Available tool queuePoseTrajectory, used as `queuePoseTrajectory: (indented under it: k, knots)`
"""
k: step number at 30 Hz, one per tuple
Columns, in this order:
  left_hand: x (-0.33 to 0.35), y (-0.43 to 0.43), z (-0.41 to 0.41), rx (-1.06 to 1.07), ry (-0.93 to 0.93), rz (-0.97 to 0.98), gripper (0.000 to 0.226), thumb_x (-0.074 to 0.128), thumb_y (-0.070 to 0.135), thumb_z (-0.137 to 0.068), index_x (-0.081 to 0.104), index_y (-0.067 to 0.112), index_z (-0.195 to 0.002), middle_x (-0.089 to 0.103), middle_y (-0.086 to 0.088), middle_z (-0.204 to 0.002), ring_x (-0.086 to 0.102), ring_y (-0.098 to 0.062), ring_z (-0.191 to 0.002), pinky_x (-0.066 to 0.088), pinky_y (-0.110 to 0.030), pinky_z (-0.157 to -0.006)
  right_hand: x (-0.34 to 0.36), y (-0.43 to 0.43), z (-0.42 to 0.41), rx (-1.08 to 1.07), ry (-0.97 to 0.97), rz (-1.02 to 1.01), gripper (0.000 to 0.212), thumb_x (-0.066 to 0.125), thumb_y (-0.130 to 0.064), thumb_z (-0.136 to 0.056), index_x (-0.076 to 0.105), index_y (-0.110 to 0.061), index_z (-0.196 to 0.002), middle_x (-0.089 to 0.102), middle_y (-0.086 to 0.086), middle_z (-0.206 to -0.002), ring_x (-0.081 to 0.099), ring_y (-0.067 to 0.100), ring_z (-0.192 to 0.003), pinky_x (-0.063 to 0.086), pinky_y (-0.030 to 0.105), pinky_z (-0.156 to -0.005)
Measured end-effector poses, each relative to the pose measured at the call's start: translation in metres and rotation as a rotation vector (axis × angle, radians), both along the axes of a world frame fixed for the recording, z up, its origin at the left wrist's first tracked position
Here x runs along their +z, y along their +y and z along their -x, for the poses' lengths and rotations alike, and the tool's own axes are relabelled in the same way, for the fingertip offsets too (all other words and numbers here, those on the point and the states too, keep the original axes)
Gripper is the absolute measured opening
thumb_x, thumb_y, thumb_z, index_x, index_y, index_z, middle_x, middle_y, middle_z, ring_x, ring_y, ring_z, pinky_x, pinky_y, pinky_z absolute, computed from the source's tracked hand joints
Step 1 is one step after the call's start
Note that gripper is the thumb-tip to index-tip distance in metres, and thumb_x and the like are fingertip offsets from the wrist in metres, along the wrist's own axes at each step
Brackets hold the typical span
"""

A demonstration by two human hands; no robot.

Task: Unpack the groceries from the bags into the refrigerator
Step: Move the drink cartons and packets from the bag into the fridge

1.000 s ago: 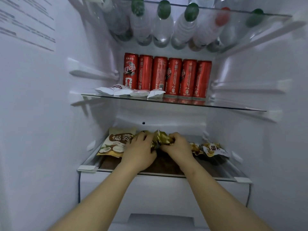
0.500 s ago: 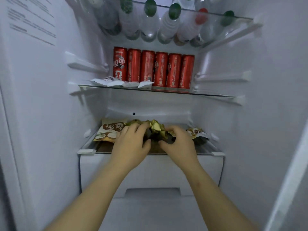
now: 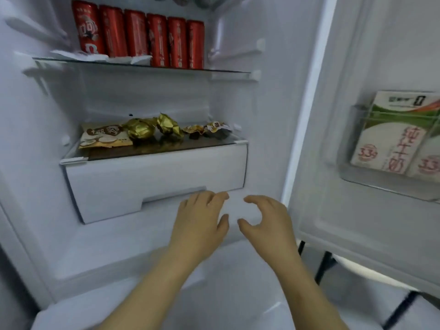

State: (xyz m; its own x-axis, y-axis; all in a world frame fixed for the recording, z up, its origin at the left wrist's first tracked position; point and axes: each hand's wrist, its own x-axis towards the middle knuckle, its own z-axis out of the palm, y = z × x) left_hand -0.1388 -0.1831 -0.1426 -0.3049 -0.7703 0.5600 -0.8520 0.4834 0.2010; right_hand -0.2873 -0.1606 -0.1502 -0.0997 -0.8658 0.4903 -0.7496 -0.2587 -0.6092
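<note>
- The left hand [image 3: 202,225] is in the lower centre of the frame, palm down. Its fingers are spread and only a little bent, and it holds nothing.
- The right hand [image 3: 266,222] is just beside it to the right, not touching it. Its thumb and fingers are loosely curved toward the left hand, and it also holds nothing.
- Both hands are in front of the open refrigerator [image 3: 252,139], near the lower right corner of the white drawer [image 3: 154,179]. Whether the left fingertips touch the drawer I cannot tell.
- The lower glass shelf [image 3: 147,151] is directly over the drawer, in the centre left of the frame, and the groceries lie on it in a row.
- A coconut snack bag [image 3: 104,136] lies flat at the left of this row. Two gold foil packets [image 3: 142,131] are close together next to it, and small snack packets [image 3: 207,128] are at the right end.
- On the upper glass shelf [image 3: 214,70], in the upper left of the frame, six red cans [image 3: 140,39] stand upright side by side. Flat white packets [image 3: 95,57] lie in front of the leftmost ones.
- At the right edge of the frame, a clear door bin [image 3: 381,184] holds milk cartons [image 3: 390,139], which lean a little.
- In the lower right, below the door, dark legs [image 3: 326,265] of some furniture are visible but blurred.
</note>
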Motion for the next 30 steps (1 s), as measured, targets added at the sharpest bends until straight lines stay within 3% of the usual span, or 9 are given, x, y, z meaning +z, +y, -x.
queuePoseTrajectory:
  k: [5,8,11,13,15,19,26,30]
  knots:
    - [-0.042,0.043,0.054,-0.216,-0.074,-0.102,0.036,0.058,0.028,-0.076,0.064,0.016,-0.11,0.066,-0.003,-0.094,0.063,-0.026,-0.08,0.049,-0.036,-0.065,-0.043,0.073,0.046,-0.211,0.017,-0.148,0.044,0.063,-0.023,-0.082,0.053,-0.027,-0.125,0.051,-0.01,-0.129,0.04,0.011,-0.122,0.026,0.016,-0.097]
    - [-0.059,0.071,0.085,-0.333,-0.103,-0.139,0.038,0.051,0.034,-0.074,0.065,0.018,-0.106,0.067,0.0,-0.088,0.065,-0.021,-0.073,0.05,-0.032,-0.059,-0.062,0.115,0.067,-0.345,-0.007,-0.202,0.046,0.064,-0.021,-0.081,0.054,-0.024,-0.126,0.052,-0.008,-0.129,0.04,0.013,-0.123,0.026,0.019,-0.1]
    - [-0.072,0.104,0.117,-0.437,-0.149,-0.202,0.038,0.055,0.031,-0.081,0.06,0.02,-0.118,0.065,0.0,-0.103,0.063,-0.023,-0.089,0.047,-0.033,-0.074,-0.075,0.159,0.088,-0.439,-0.016,-0.241,0.046,0.063,-0.022,-0.081,0.054,-0.025,-0.125,0.051,-0.009,-0.128,0.04,0.012,-0.123,0.028,0.02,-0.1]
    - [-0.076,0.127,0.14,-0.504,-0.189,-0.258,0.042,0.049,0.032,-0.092,0.048,0.024,-0.133,0.054,0.003,-0.125,0.051,-0.02,-0.111,0.036,-0.03,-0.091,-0.081,0.189,0.105,-0.511,0.002,-0.27,0.045,0.061,-0.025,-0.083,0.052,-0.027,-0.127,0.05,-0.011,-0.129,0.038,0.011,-0.122,0.025,0.016,-0.095]
    - [-0.083,0.151,0.166,-0.588,-0.193,-0.224,0.044,0.041,0.037,-0.096,0.036,0.029,-0.139,0.043,0.01,-0.135,0.04,-0.013,-0.122,0.028,-0.024,-0.097,-0.086,0.223,0.124,-0.595,0.005,-0.298,0.044,0.06,-0.027,-0.084,0.051,-0.027,-0.127,0.048,-0.011,-0.13,0.034,0.011,-0.124,0.022,0.014,-0.092]
    - [-0.09,0.212,0.224,-0.751,-0.2,-0.257,0.043,0.039,0.038,-0.096,0.036,0.031,-0.138,0.042,0.012,-0.136,0.038,-0.011,-0.123,0.027,-0.025,-0.1,-0.094,0.3,0.164,-0.773,-0.024,-0.347,0.042,0.057,-0.03,-0.084,0.051,-0.03,-0.126,0.045,-0.013,-0.132,0.032,0.01,-0.127,0.025,0.023,-0.104]
    - [-0.105,0.346,0.32,-1.027,-0.28,-0.299,0.041,0.046,0.035,-0.093,0.046,0.027,-0.133,0.051,0.007,-0.128,0.045,-0.016,-0.119,0.032,-0.028,-0.095,-0.103,0.465,0.224,-1.072,-0.074,-0.439,0.041,0.053,-0.03,-0.086,0.048,-0.031,-0.127,0.043,-0.013,-0.133,0.029,0.008,-0.129,0.025,0.027,-0.105]
    - [-0.108,0.439,0.366,-1.225,-0.3,-0.268,0.041,0.041,0.037,-0.095,0.04,0.029,-0.136,0.046,0.009,-0.132,0.04,-0.012,-0.123,0.029,-0.025,-0.099,-0.104,0.564,0.243,-1.258,-0.129,-0.469,0.042,0.053,-0.028,-0.086,0.048,-0.031,-0.127,0.043,-0.013,-0.134,0.028,0.009,-0.13,0.025,0.028,-0.107]
